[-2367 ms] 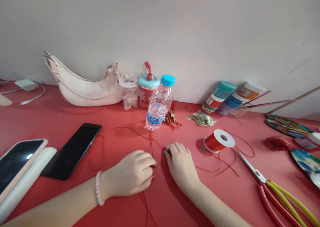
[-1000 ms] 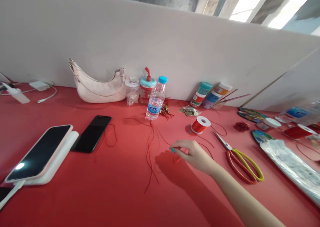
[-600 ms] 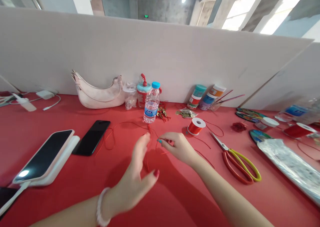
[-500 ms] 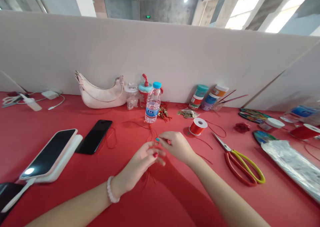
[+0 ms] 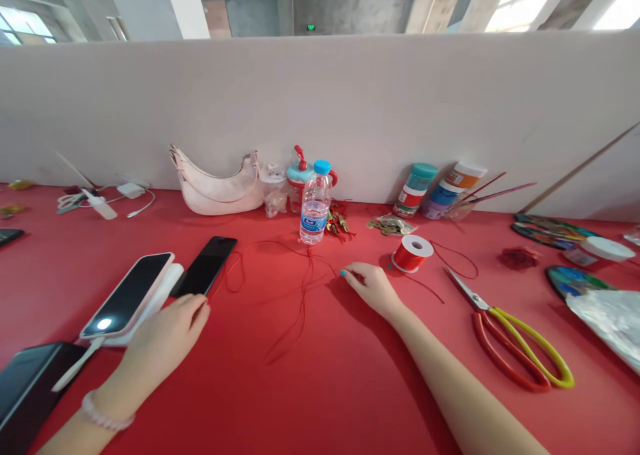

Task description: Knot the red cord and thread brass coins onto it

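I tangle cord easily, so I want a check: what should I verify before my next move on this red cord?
1. Right hand on red cord: fingertips at a strand, grip cannot tell.
2. Left hand free of other things: not ok, fingertips at the black phone.
3. Cord untangled: cannot tell.
4. Scissors apart from both hands: ok.
5. Spool near right hand, apart from it: ok.

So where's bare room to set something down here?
Bare red table shows at the near edge, from the red cord to the scissors, around the right arm; also between black phone and handbag. Crowded along the wall: water bottle, paint jars.
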`<state>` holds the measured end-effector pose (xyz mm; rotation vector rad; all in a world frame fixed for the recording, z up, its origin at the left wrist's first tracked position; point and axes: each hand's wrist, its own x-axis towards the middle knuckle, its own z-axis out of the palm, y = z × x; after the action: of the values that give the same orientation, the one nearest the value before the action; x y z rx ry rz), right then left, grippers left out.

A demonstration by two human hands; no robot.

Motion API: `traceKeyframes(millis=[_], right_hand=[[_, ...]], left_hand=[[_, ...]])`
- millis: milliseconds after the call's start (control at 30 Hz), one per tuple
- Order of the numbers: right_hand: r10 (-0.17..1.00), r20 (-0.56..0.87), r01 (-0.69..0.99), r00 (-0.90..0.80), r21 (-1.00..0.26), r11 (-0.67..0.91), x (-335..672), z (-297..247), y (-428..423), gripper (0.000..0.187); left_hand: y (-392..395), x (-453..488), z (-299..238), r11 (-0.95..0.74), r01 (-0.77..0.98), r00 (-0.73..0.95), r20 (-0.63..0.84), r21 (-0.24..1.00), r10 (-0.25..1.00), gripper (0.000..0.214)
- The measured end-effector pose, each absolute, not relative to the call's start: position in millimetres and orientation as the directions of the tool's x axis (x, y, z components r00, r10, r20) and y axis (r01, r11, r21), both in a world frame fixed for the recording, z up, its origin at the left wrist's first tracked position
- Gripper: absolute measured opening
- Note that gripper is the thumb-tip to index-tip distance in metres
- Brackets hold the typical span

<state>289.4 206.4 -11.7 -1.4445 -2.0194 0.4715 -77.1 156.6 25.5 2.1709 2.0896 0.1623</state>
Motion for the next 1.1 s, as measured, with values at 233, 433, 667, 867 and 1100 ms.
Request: traceKeyframes(millis=[233,433,667,867,1100], right_hand=[[0.929,0.223,0.844,-0.297,-0.394,0.364,287,-18,205,0.026],[0.911,0.243,0.852,-0.332,-0.338,0.4,285,-14,202,0.019],[0.876,0.28,0.802,-0.394,-0.36,0.476,285,-15,203,0.016],[0.872,0.304,0.77,-0.384,-0.415,0.484,287,-17,204,0.019],[0.844,0.318,0.737,-0.431,-0.415,0.533,288,-8,199,0.023]], left_hand=[[157,-77,19,-0.064,0.949,0.079,0.036,-0.309,0.996,0.042],[163,-71,22,-0.075,0.948,0.073,-0.019,-0.308,0.997,0.038],[168,-76,23,-0.074,0.984,0.064,-0.064,-0.161,0.996,0.033],[172,-78,24,-0.039,0.989,0.025,-0.096,-0.144,0.995,0.04],[176,-74,24,-0.075,0.975,0.059,-0.081,-0.209,0.995,0.034]])
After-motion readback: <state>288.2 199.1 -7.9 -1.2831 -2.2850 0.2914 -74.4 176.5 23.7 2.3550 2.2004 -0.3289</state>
